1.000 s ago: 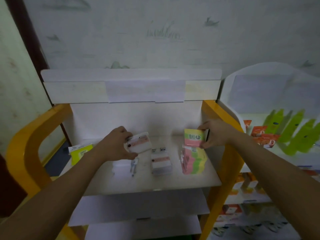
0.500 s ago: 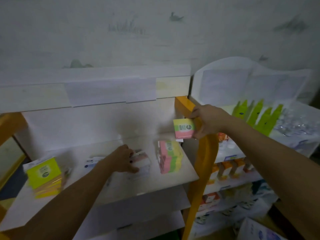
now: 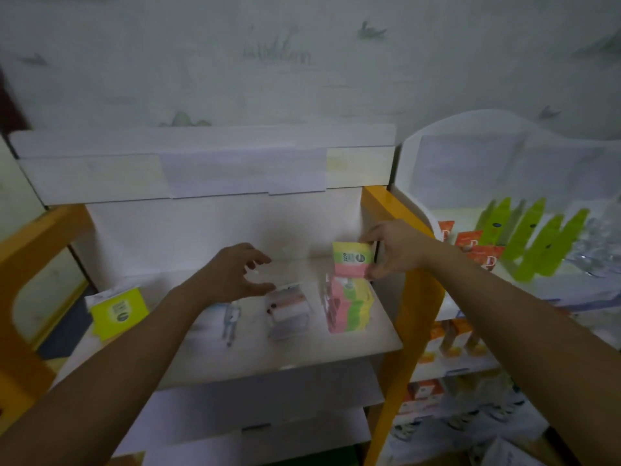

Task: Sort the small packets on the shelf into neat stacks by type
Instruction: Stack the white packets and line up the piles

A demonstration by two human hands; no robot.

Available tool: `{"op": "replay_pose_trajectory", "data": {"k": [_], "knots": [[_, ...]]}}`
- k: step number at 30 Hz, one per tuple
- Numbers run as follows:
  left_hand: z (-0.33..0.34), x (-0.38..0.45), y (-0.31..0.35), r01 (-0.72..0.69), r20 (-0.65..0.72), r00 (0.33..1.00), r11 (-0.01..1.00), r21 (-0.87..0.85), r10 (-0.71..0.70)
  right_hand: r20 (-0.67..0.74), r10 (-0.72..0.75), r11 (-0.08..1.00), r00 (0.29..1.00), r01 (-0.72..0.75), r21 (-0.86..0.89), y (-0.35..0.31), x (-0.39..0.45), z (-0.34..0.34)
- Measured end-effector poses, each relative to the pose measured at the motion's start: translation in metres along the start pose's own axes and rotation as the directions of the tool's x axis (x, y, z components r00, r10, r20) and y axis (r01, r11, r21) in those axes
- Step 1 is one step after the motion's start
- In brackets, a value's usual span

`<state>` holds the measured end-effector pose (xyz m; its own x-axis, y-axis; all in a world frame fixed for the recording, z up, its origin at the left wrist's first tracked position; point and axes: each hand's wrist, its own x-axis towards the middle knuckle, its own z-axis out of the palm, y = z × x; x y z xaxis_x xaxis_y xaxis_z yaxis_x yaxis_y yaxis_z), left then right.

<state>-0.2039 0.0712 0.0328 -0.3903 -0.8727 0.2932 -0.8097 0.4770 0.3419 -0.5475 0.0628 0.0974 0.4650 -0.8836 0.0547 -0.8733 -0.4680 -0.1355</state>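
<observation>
Two bare forearms reach in from the near edge toward the white shelf (image 3: pixel 353 338), and on its near-middle part lie a blurred blue-and-white packet (image 3: pixel 232 317) and, just right of it, a short stack of pink-and-white packets (image 3: pixel 289 311). To the right of that stands the pink, green and yellow stack (image 3: pixel 349 307), and off at the left edge sits a yellow-green packet (image 3: pixel 117 311) on what may be a few more of its kind, though the blur makes that hard to confirm. Above the pink-and-white stack the left hand (image 3: pixel 235 274) hovers with fingers spread and loosely curved, holding nothing. Farther back, the right hand (image 3: pixel 396 250) pinches one yellow-and-pink packet (image 3: pixel 351 260) between thumb and fingers, upright, just over the back of the coloured stack. To finish this step well, I would judge the packet should be lowered with its edges matched to the stack below, let go only once it rests steadily, with the free hand steadying the stack's side so it does not topple.
</observation>
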Motion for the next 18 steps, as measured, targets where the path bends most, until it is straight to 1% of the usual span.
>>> {"op": "replay_pose_trajectory", "data": {"k": [4, 9, 12, 18], "knots": [[-0.002, -0.010, -0.001, 0.036, 0.003, 0.999, 0.999, -0.006, -0.036, 0.098, 0.073, 0.997, 0.992, -0.073, -0.007, 0.007, 0.012, 0.022], [0.004, -0.023, -0.011, 0.069, 0.027, 0.997, 0.998, -0.007, -0.069, 0.150, 0.116, 0.989, 0.982, -0.128, 0.068, 0.010, 0.020, 0.050], [0.006, -0.027, -0.017, 0.076, 0.054, 0.996, 0.997, 0.023, -0.077, 0.226, 0.153, 0.981, 0.962, -0.176, 0.085, 0.017, 0.022, 0.068], [0.011, -0.030, -0.026, 0.119, 0.030, 0.992, 0.992, 0.030, -0.120, 0.218, 0.202, 0.972, 0.955, -0.222, 0.074, 0.015, 0.022, 0.074]]}}
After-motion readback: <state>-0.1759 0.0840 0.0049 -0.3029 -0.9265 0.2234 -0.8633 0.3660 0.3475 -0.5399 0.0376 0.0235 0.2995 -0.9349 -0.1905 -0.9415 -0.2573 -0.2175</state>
